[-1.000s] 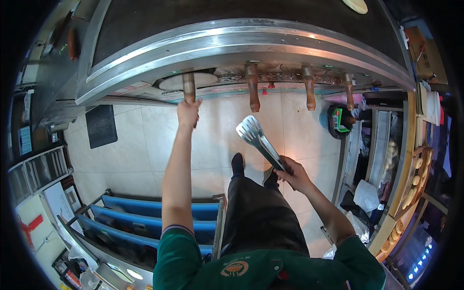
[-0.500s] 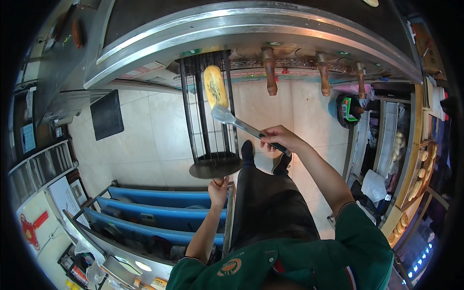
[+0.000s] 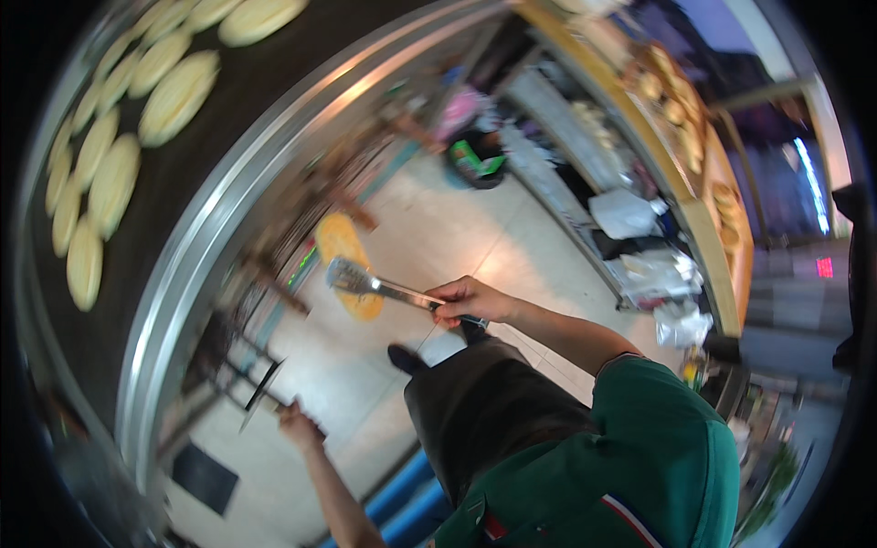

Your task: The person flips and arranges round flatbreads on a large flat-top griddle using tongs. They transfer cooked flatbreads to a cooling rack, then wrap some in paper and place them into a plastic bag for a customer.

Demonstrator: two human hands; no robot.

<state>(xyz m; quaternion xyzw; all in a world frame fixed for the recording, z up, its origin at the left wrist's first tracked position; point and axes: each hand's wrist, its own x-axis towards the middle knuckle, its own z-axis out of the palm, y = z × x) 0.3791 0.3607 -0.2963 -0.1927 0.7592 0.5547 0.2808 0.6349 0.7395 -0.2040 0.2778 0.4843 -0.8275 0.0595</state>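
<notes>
My right hand (image 3: 470, 301) is closed round the dark grip of metal tongs (image 3: 393, 290). Their tips pinch a long, golden flatbread (image 3: 340, 236), held over the floor in front of the oven's wooden handles (image 3: 352, 203). Lower left, my blurred left hand (image 3: 301, 427) is closed at the handle of a black wire rack (image 3: 245, 384). Most of that rack is inside the oven, its round end plate (image 3: 265, 384) facing me. On the dark griddle top (image 3: 247, 100) lie several pale oval flatbreads (image 3: 178, 99).
A metal rim (image 3: 174, 283) borders the griddle. Shelves with bags (image 3: 626, 215) and a wooden counter with breads (image 3: 671, 114) stand on the right. A black bin (image 3: 475, 160) sits near the shelves, a dark mat (image 3: 206, 478) on the floor lower left, and blue panels (image 3: 411, 498) below.
My view has swung right and over the griddle. The rack, pulled well out before, is now mostly in the oven. The tongs have carried the flatbread away from the rack.
</notes>
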